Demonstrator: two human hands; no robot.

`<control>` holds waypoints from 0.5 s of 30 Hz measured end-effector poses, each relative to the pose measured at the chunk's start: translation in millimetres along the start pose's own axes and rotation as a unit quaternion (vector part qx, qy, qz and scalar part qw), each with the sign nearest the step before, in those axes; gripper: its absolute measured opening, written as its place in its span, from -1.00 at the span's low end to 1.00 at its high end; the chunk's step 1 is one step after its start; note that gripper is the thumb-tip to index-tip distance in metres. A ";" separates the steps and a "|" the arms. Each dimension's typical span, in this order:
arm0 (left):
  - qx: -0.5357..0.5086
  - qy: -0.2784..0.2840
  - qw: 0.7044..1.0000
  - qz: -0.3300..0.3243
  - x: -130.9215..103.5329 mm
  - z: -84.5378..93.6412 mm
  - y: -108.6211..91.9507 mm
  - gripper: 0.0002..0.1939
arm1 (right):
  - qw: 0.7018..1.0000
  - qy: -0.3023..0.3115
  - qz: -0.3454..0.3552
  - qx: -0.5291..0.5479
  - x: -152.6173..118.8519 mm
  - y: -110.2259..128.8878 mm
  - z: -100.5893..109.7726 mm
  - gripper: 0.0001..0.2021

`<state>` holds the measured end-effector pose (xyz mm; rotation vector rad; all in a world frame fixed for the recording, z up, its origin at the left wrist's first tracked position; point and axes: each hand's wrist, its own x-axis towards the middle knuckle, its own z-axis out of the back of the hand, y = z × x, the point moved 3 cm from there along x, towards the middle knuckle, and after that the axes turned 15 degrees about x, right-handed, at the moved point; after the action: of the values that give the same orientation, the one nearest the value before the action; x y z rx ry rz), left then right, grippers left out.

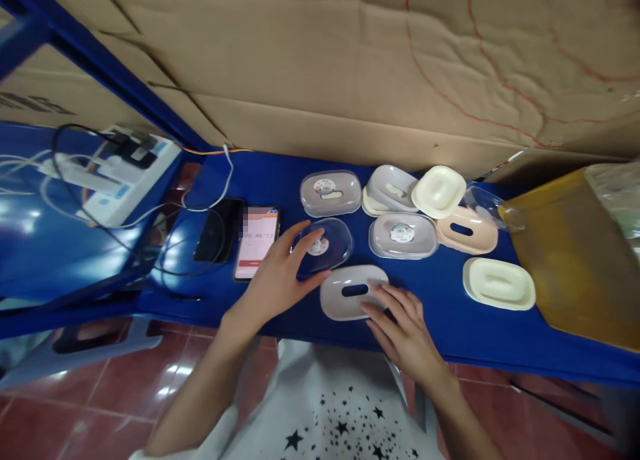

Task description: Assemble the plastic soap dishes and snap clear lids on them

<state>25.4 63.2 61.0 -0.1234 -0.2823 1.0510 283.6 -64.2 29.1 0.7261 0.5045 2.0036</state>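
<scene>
Phone [257, 250] shows "46" (neighbouring digits blurred); cardboard [300, 67] bears "1"; label [318, 248] on clear lid [341, 245] is unreadable.

One head-worn view looks forward and down at the table [445, 307].

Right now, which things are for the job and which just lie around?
For the job, probably:
Grey oval slotted plastic tray, by right hand
Clear oval plastic cover, by left hand
Peach oval slotted tray

Lying about, probably:
Rectangular pale-screened phone
White plastic power strip

Lid [336, 244] pt. behind L hand [281, 268]
</scene>
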 end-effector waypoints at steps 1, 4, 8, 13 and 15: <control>0.010 0.000 1.000 0.005 -2.1 -8.4 1.6 -0.29 | 1.000 -0.003 -0.005 -0.006 -3.0 -2.4 5.9 -0.67; 0.049 -0.008 0.999 0.014 -1.3 -25.0 10.5 -0.32 | 0.997 -0.041 -0.046 -0.051 -11.9 -21.1 36.5 -0.64; 0.087 -0.003 0.996 0.023 7.8 -35.2 18.5 -0.33 | 0.974 -0.115 -0.118 -0.153 -15.3 -58.4 94.0 -0.55; 0.072 -0.018 0.997 0.005 10.6 -35.8 12.1 -0.35 | 0.974 -0.101 -0.084 -0.184 17.7 -81.3 132.2 -0.61; 0.055 -0.035 0.998 -0.009 4.6 -28.8 4.8 -0.38 | 0.980 -0.076 -0.053 -0.176 40.9 -86.8 133.1 -0.64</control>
<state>31.8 70.6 33.1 0.0151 -0.2880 1.0520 409.9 22.7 87.5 0.6118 0.0910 1.8528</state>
